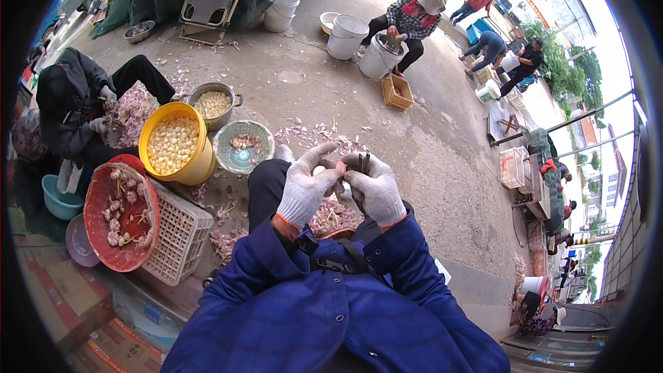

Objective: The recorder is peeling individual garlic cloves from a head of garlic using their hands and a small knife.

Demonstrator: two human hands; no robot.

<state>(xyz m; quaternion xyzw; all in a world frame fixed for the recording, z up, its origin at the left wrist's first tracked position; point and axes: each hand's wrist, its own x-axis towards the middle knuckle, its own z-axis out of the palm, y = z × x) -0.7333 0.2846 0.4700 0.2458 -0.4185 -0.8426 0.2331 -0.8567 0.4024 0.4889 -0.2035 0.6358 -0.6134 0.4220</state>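
Observation:
My left hand (309, 186), in a pale knitted work glove, holds a peeled garlic clove (318, 170) in its curled fingers. Its thumb and forefinger touch a pinkish piece of garlic (340, 167) between both hands. My right hand (374, 185), gloved the same way, pinches at that piece and has a small dark-bladed tool in its fingers, partly hidden. Below the hands, a heap of purple garlic skins (334, 216) lies between my knees. To the left stand a yellow bucket (209, 163) of peeled cloves and a green patterned basin (220, 146) with some garlic in it.
A red basin (93, 217) of garlic bulbs rests by a white plastic crate (178, 235). A metal pot (235, 109) of cloves stands behind the yellow bucket. A co-worker (72, 103) sits at left; another person (419, 20) sits by white buckets (347, 36). Skins litter the ground.

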